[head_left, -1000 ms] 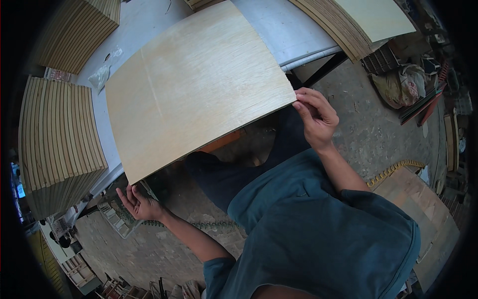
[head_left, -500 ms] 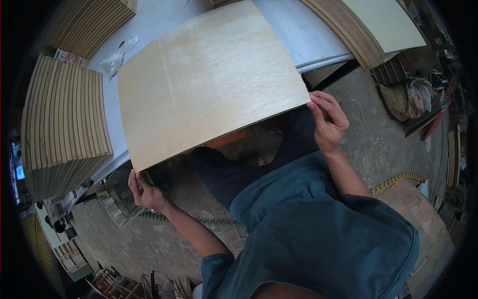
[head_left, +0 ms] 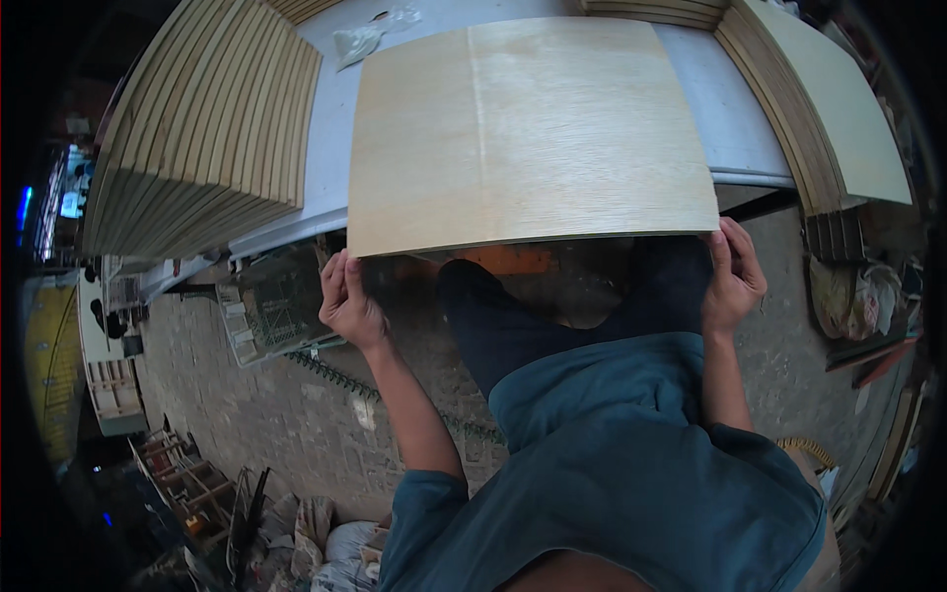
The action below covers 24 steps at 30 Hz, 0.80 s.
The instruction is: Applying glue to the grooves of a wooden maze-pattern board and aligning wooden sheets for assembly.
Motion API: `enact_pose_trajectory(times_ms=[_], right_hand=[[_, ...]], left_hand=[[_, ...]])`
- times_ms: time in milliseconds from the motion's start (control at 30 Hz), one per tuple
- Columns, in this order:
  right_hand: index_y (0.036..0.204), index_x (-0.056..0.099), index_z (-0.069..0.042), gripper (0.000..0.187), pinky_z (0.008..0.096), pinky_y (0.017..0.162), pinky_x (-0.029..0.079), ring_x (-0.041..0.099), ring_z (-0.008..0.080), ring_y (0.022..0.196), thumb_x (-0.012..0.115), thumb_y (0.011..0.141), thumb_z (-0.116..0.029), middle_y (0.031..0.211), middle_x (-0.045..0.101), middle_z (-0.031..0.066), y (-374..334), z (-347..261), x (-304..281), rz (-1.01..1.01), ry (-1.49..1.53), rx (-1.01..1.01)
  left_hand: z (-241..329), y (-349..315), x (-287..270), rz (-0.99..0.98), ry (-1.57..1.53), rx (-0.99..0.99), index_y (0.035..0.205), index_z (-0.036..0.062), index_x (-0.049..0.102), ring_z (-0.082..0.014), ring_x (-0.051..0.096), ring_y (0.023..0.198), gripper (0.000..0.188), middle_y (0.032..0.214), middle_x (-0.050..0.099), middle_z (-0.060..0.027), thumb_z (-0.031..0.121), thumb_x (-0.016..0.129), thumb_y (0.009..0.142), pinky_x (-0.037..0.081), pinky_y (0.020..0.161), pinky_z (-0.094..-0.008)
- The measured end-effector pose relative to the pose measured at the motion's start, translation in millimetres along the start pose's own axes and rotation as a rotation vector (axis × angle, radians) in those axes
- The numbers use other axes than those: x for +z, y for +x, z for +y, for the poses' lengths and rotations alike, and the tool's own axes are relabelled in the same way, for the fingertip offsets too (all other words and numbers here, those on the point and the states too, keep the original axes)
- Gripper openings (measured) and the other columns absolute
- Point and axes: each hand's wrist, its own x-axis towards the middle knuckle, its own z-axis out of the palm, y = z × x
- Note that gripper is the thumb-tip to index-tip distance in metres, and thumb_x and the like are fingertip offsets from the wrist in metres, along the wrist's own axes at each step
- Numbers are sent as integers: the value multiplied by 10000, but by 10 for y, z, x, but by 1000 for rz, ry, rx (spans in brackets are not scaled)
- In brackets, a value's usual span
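Note:
A broad, pale plywood panel (head_left: 538,138) lies over the white tabletop, its near edge sticking out above my lap. My left hand (head_left: 352,301) pinches the near left corner between thumb and fingers. At the near right corner, my right hand (head_left: 735,276) grips the same panel, thumb and fingers closed on its edge. A faint light line runs across the panel's face, left of its middle. The panel hides whatever is directly beneath it.
A tall stack of wooden panels (head_left: 207,128) stands left on the white table (head_left: 326,187). More boards (head_left: 829,109) are piled at the right, topped by a pale sheet. A small plastic bag (head_left: 357,44) lies behind. Below left sits a crate (head_left: 276,311); bags (head_left: 858,296) lie at right.
The panel now sits squarer to my body, its near edge almost level across the view. Both hands keep their corners. My view has also turned, shifting the surroundings.

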Motion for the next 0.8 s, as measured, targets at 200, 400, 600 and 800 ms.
enact_pose_trajectory(times_ms=[200, 400, 600, 800], right_hand=[[1018, 661, 49, 147, 255, 807, 528, 628, 151, 911, 617, 880, 22, 1034, 646, 111, 12, 21, 42, 0, 21, 6], [1041, 648, 42, 157, 269, 800, 541, 653, 160, 859, 608, 898, -12, 1003, 656, 95, 7, 35, 98, 26, 4, 9], [1048, 645, 42, 165, 252, 780, 539, 658, 146, 824, 603, 910, -39, 963, 670, 91, 26, -38, 132, 48, -75, 1], [1056, 644, 43, 172, 241, 756, 534, 661, 141, 806, 603, 912, -41, 950, 676, 94, 42, -27, 109, 11, -122, -31]], left_hand=[[-3, -16, 27, 3, -106, -60, 964, -39, 682, -156, 623, 924, 130, 1022, 627, -83, -16, 669, 837, 558, 815, -266], [40, -39, 79, 4, -120, -56, 971, -38, 684, -140, 610, 918, 139, 1013, 619, -71, -2, 676, 837, 545, 818, -254], [76, -43, 114, 6, -141, -78, 992, -43, 684, -124, 589, 911, 157, 1012, 615, -67, -21, 676, 836, 510, 813, -238], [53, -42, 98, 11, -121, -92, 1000, -40, 687, -120, 583, 901, 167, 1009, 615, -65, -28, 677, 834, 488, 806, -237]])
